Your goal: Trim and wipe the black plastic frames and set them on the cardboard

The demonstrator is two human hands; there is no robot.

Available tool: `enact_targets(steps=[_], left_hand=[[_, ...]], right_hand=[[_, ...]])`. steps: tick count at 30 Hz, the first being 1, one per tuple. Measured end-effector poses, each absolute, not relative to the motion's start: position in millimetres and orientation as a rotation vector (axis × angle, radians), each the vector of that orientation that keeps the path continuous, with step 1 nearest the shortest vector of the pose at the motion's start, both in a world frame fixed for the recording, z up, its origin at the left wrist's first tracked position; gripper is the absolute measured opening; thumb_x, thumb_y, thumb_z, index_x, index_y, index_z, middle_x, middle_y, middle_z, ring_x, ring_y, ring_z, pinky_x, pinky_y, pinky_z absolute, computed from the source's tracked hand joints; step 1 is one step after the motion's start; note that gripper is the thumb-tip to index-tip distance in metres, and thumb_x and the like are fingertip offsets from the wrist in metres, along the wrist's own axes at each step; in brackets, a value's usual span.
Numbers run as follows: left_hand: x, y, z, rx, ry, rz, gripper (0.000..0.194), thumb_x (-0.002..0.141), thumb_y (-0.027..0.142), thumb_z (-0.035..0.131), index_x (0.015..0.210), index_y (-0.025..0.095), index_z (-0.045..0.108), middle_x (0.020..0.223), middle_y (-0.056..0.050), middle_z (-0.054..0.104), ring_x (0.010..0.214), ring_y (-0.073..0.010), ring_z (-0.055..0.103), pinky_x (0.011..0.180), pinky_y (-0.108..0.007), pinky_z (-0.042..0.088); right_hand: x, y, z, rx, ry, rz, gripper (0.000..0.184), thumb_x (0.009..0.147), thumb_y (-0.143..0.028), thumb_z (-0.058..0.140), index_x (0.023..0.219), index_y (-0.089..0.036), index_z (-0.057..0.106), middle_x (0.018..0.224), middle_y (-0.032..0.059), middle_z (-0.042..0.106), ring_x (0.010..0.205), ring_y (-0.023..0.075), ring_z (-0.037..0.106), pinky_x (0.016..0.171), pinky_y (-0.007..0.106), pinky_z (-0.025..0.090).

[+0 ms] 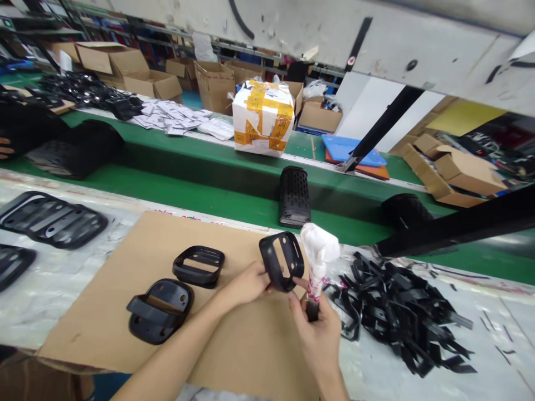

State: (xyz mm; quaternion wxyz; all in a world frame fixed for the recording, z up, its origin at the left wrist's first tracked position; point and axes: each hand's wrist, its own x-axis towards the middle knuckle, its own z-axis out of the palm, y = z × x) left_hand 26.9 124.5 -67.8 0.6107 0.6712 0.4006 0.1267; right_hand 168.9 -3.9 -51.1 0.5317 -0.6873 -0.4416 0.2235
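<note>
Two hands holding rounded black frame, white-wrapped mallet, smooth cardboard

Factory workshop: green conveyor, cartons

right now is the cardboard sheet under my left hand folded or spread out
Spread out: the cardboard sheet lies flat over the worktable, with two black plastic frames resting on it.

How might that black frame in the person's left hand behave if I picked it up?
Probably stiff: the black frame shows no sag in the left hand. Likely light for its size, given its thin rim and large opening. Perhaps a little slippery, since its surface looks smooth.
</note>
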Motion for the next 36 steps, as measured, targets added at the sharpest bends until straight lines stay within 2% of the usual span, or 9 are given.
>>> enact_targets(steps=[5, 9, 12, 15, 22, 26, 29, 33, 36], left_hand=[[15.9, 133.0, -54.5, 1.562, 0.904, 0.365, 0.063, 0.103, 0.062, 0.030, 0.063, 0.020, 0.054, 0.055, 0.002, 0.049, 0.057, -0.0158, 0.050, 0.063, -0.029, 0.038], [12.4, 138.6, -59.1, 1.630, 0.890, 0.671, 0.009, 0.090, 0.025, 0.045, 0.085, 0.022, 0.053, 0.082, 0.000, 0.060, 0.080, -0.0187, 0.059, 0.077, -0.030, 0.047], [14.6, 136.2, -66.8, 1.794, 0.722, 0.686, 0.045, 0.070, 0.010, 0.054, 0.113, 0.022, 0.055, 0.126, -0.010, 0.065, 0.122, -0.0245, 0.061, 0.107, -0.039, 0.048], [20.4, 130.9, -74.6, 2.015, 0.684, 0.661, 0.064, 0.071, 0.008, 0.062, 0.133, 0.022, 0.054, 0.151, -0.014, 0.053, 0.146, -0.0284, 0.047, 0.124, -0.047, 0.038], [34.6, 127.2, -89.4, 2.302, 0.921, 0.721, 0.028, 0.093, 0.014, 0.060, 0.119, 0.021, 0.068, 0.147, -0.014, 0.058, 0.144, -0.0304, 0.049, 0.124, -0.052, 0.040], [38.7, 127.1, -93.4, 2.397, 1.077, 0.668, 0.042, 0.092, 0.010, 0.057, 0.132, 0.018, 0.063, 0.158, -0.018, 0.050, 0.154, -0.0344, 0.039, 0.129, -0.060, 0.031], [41.2, 126.2, -94.8, 2.393, 1.112, 0.630, 0.055, 0.086, 0.006, 0.057, 0.140, 0.017, 0.057, 0.163, -0.016, 0.047, 0.159, -0.0316, 0.034, 0.132, -0.058, 0.025], [42.6, 126.1, -97.3, 2.371, 1.104, 0.633, 0.059, 0.084, 0.005, 0.056, 0.142, 0.018, 0.055, 0.166, -0.013, 0.046, 0.161, -0.0283, 0.030, 0.134, -0.055, 0.021], [42.4, 126.6, -99.0, 2.363, 1.100, 0.631, 0.059, 0.084, 0.006, 0.056, 0.142, 0.017, 0.054, 0.165, -0.013, 0.047, 0.161, -0.0284, 0.030, 0.134, -0.055, 0.020]], right_hand=[[177.9, -1.6, -50.4, -1.732, -0.956, 0.614, 0.040, 0.089, -0.057, 0.077, 0.084, -0.017, 0.077, 0.071, 0.0045, 0.070, 0.062, 0.0195, 0.061, 0.061, 0.029, 0.053], [174.6, 3.7, -50.6, -1.656, -0.636, 0.833, 0.055, 0.076, -0.070, 0.084, 0.087, -0.017, 0.072, 0.051, -0.0063, 0.048, 0.043, 0.0117, 0.040, 0.040, 0.023, 0.036], [176.8, 9.4, -48.9, -1.496, -0.398, 1.051, 0.061, 0.071, -0.071, 0.088, 0.093, -0.020, 0.063, 0.049, -0.0158, 0.030, 0.038, 0.0049, 0.019, 0.034, 0.016, 0.017], [182.7, 12.8, -42.3, -1.399, -0.301, 1.136, 0.060, 0.070, -0.065, 0.093, 0.095, -0.022, 0.058, 0.053, -0.0176, 0.028, 0.040, 0.0027, 0.015, 0.033, 0.012, 0.017], [179.6, 18.5, -43.6, -1.409, -0.317, 1.209, 0.061, 0.071, -0.066, 0.093, 0.096, -0.022, 0.058, 0.054, -0.0179, 0.027, 0.040, 0.0022, 0.016, 0.033, 0.012, 0.015], [177.7, 27.1, -51.2, -1.499, -0.380, 1.096, 0.069, 0.067, -0.075, 0.089, 0.100, -0.020, 0.062, 0.050, -0.0166, 0.030, 0.037, 0.0038, 0.021, 0.034, 0.014, 0.017], [181.4, 20.1, -44.6, -1.517, -0.436, 1.032, 0.074, 0.074, -0.074, 0.085, 0.121, -0.019, 0.066, 0.054, -0.0146, 0.033, 0.040, 0.0053, 0.022, 0.036, 0.015, 0.020], [185.2, -17.9, -37.0, -1.619, -0.437, 0.986, 0.083, 0.084, -0.069, 0.079, 0.152, -0.029, 0.053, 0.066, -0.0055, 0.054, 0.043, 0.0088, 0.032, 0.039, 0.018, 0.022], [184.1, -53.9, -51.5, -1.695, -0.454, 0.998, 0.083, 0.086, -0.067, 0.077, 0.157, -0.029, 0.054, 0.069, -0.0015, 0.063, 0.041, 0.0092, 0.034, 0.038, 0.020, 0.023]])
